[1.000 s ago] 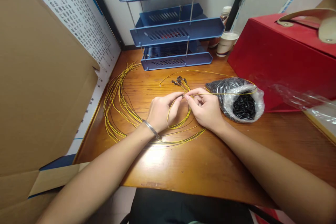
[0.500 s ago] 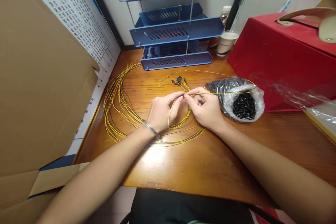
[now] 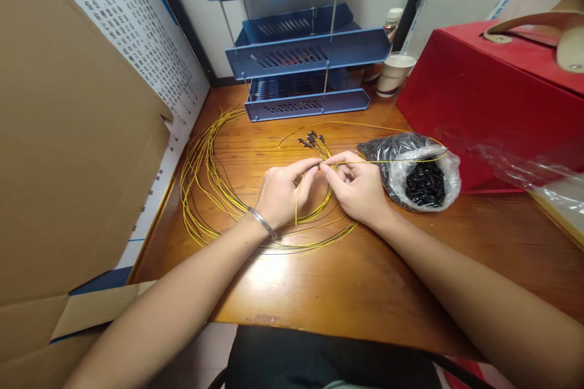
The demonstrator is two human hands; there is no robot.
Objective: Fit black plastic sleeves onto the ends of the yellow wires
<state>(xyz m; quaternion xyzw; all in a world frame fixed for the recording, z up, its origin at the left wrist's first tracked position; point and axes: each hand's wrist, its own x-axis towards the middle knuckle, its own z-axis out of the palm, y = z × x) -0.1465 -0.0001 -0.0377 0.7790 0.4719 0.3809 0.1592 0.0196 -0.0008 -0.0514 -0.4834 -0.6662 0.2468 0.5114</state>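
Wire (image 3: 392, 161), thin and yellow, stretches rightward from the right hand (image 3: 362, 191), passes over the mouth of a clear plastic bag (image 3: 396, 185), and appears to curve back left behind it, to a tip lying near the black-ended strands. The right grip is narrow, thumb and forefinger pinched on this wire. The left hand (image 3: 280, 197) also has a narrow grip, its thumb and forefinger closed on a small dark piece (image 3: 319, 166) too tiny to make out clearly; a short yellow length hangs from there in front of the palm. The two sets of fingertips almost touch, just above the strands.

Beneath and around the hands, a loose coil of yellow and dark wires (image 3: 214, 158) spreads over the wooden surface (image 3: 356, 292), and a cluster of black ends (image 3: 312, 139) sits just beyond the fingertips. The bag, just right of the right hand, stands open and holds many black pieces (image 3: 424, 185). A blue tray rack (image 3: 308, 108) stands at the back, a paper cup (image 3: 394, 75) beside it, and a red box (image 3: 488, 109) at the right.
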